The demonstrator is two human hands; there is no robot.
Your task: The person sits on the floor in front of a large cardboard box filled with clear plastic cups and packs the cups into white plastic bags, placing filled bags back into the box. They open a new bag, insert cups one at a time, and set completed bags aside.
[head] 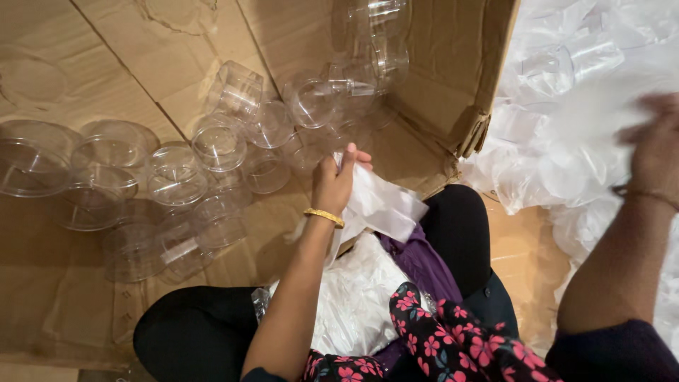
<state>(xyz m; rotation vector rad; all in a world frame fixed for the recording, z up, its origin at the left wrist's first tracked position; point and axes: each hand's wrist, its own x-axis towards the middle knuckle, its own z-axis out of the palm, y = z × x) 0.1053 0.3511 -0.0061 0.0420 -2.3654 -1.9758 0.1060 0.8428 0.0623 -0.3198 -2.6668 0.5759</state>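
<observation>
My left hand (334,180), with a gold bangle at the wrist, is closed on a white cloth (377,205) that hangs over my lap. My right hand (654,145) is blurred at the far right, reaching into a heap of clear plastic bags and containers (566,106); whether it grips anything cannot be told. Several clear plastic jars (219,145) lie on flattened cardboard (64,297) just beyond my left hand, some upright, some on their sides.
An open cardboard box wall (453,64) stands at the upper middle with more clear jars (375,42) inside. Wide clear tubs (32,159) sit at the far left. A white plastic bag (353,297) rests on my crossed legs in black trousers.
</observation>
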